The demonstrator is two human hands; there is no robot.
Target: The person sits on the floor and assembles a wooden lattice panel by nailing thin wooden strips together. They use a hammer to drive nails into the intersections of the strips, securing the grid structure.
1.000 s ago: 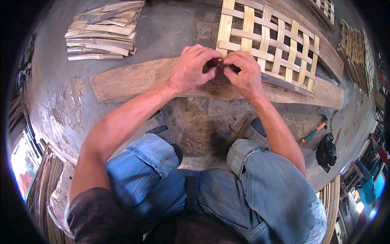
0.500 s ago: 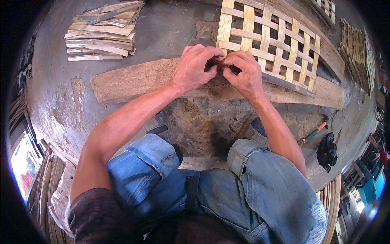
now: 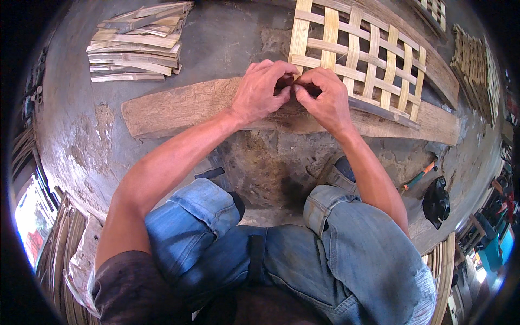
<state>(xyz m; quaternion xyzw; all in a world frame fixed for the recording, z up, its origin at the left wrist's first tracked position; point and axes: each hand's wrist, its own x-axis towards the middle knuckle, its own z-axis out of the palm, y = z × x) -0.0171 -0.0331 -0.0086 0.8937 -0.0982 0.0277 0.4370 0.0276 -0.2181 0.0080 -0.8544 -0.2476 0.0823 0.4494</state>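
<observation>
A woven lattice panel of pale bamboo strips [image 3: 374, 54] rests on a long wooden plank [image 3: 179, 105]. Close to the panel's near left corner, my left hand [image 3: 264, 89] is closed with thumb and fingers curled into a pinch. My right hand [image 3: 325, 97] pinches right beside it, and the fingertips of both almost meet there. Whatever lies between the fingers is too small and too covered to make out. The backs of the hands hide that corner of the panel.
A pile of split bamboo strips [image 3: 135, 46] lies on the floor at the far left. At the right are a stack of woven panels [image 3: 475, 73], a tool with an orange and green handle [image 3: 420, 175] and a crumpled black plastic bag [image 3: 436, 202]. A second plank [image 3: 433, 67] passes under the panel.
Both hands stay at the panel's corner, with only a slight shift of the fingers and wrists. The panel and plank look unmoved.
</observation>
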